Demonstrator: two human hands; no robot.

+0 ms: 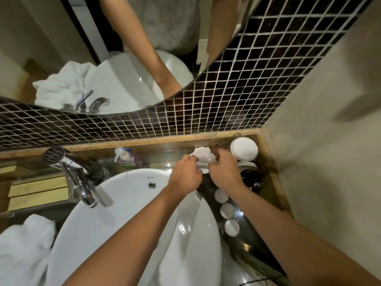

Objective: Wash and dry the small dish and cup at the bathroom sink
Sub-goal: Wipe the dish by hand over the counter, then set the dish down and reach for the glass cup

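My left hand (185, 175) and my right hand (224, 172) meet over the dark counter behind the right side of the white sink (127, 205). Between them is a small white dish (203, 168), whose rim shows below my fingers. A crumpled white tissue (202, 154) sits above it. My left fingers pinch the dish's edge and my right fingers close on the tissue against it. A white round cup (244, 148) stands upside down in the back right corner, just right of my right hand. Most of the dish is hidden by my hands.
A chrome tap (84, 188) stands left of the basin, with a soap pump bottle (123, 156) behind it. A white towel (22, 248) lies at the lower left. Three small white round lids (226, 210) line the counter on the right. The wall closes in on the right.
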